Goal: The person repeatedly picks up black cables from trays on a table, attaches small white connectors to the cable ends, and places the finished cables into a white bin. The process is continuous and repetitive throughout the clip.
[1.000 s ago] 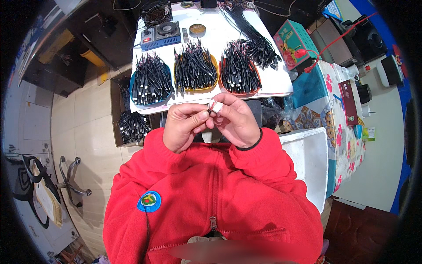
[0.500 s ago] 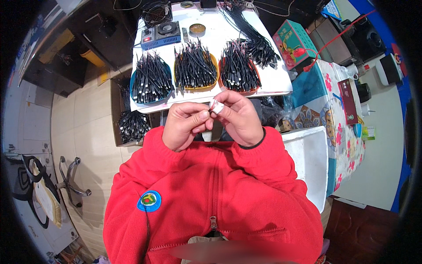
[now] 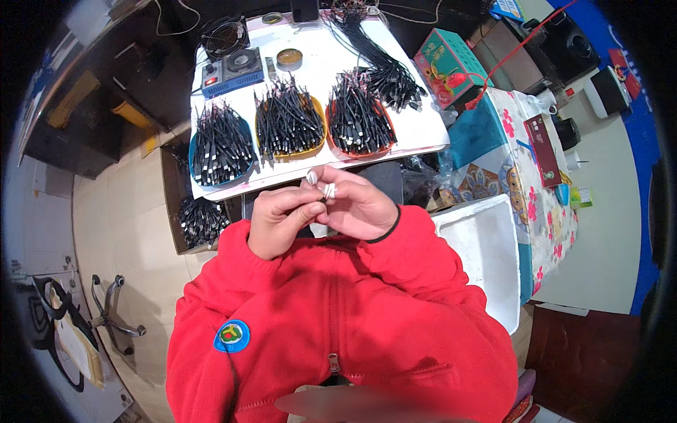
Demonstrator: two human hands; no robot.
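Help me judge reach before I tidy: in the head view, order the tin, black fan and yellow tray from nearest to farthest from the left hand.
1. Yellow tray: just ahead of the left hand.
2. Tin: behind the yellow tray.
3. Black fan: beyond the tin, to its left.

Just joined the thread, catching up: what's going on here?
A person in a red jacket has both hands close together in front of a white table. The left hand seems to pinch a small dark piece, mostly hidden, beside the right hand, which has white wraps on its fingertips. On the table, black cables fill blue, yellow and orange baskets; another cable bundle lies beyond.
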